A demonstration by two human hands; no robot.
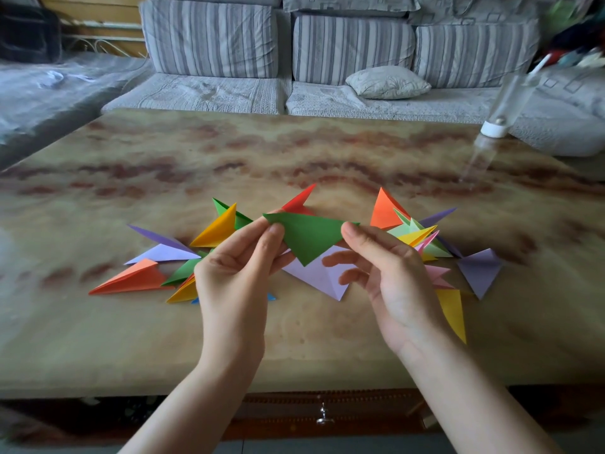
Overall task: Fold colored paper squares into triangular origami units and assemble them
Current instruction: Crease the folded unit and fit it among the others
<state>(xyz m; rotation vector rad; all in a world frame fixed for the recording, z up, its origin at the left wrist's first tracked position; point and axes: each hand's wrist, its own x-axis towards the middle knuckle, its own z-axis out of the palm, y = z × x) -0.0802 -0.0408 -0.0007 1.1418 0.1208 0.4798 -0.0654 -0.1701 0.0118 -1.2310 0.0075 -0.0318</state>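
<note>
— Where now, the green triangle (307, 237)?

— Up in the air, just above the lilac triangle (314, 276), long edge on top, point hanging down. Pinched at the left corner between thumb and forefinger of the left hand (232, 276), and at the right corner the same way by the right hand (389, 280).

— And the other fingers (335, 261)?

— On the right, loosely curled below the paper and clear of it. On the left, curled behind the paper; cannot tell more.

— Why lifted rather than pressed flat on the table (294, 348)?

— Probably for lining up corners or opening a pocket, easier with both ends free. Looks like a fold in hand, not joining yet.

— Why so many pieces around?

— Finished units, by the look. Left of the lilac triangle: an orange piece (131, 278), a yellow piece (217, 232), purple and green ones overlapping. Behind it, a red piece (296, 203). Right of it: an upright orange unit (384, 211), a pale green and yellow cluster (415, 232), a purple piece (479, 268), a flat yellow triangle (453, 309). Lying near, likely for quick reach once joining starts.

— Joined anywhere?

— Cannot tell; perhaps only heaped.

— Risk?

— Thin paper, light pinch: easily slipped or creased wrong.
</note>
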